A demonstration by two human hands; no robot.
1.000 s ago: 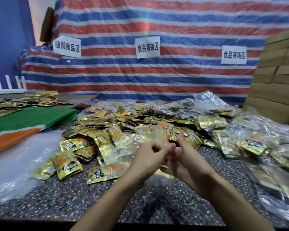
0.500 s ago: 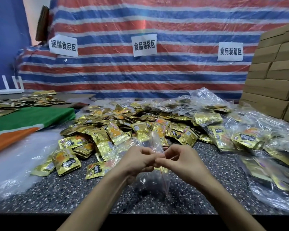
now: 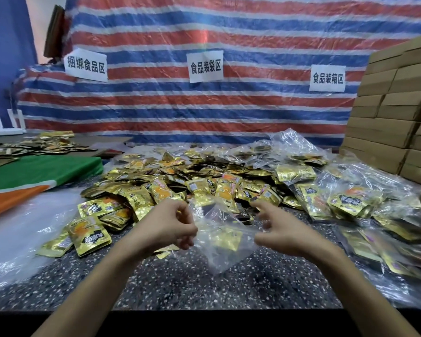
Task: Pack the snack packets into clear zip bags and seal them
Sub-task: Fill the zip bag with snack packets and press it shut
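A clear zip bag [image 3: 223, 242] hangs in the air between my two hands, above the speckled table [image 3: 180, 283]. My left hand [image 3: 167, 226] pinches the bag's left top edge with curled fingers. My right hand [image 3: 277, 231] grips the right top edge, and the mouth is pulled apart. Nothing shows inside the bag; gold packets are seen through it. A large heap of gold snack packets [image 3: 180, 181] lies just beyond my hands. One loose gold packet [image 3: 89, 235] lies to the left.
Filled clear bags of packets [image 3: 350, 200] pile up at the right. Stacked cardboard boxes [image 3: 394, 117] stand at the far right. A green and orange cloth [image 3: 34, 173] and a sheet of clear plastic [image 3: 17, 234] lie at the left. A striped tarp with paper signs [image 3: 206, 66] forms the back wall.
My hands were together at the bag's top edge. They have moved apart, spreading the bag's mouth wide.
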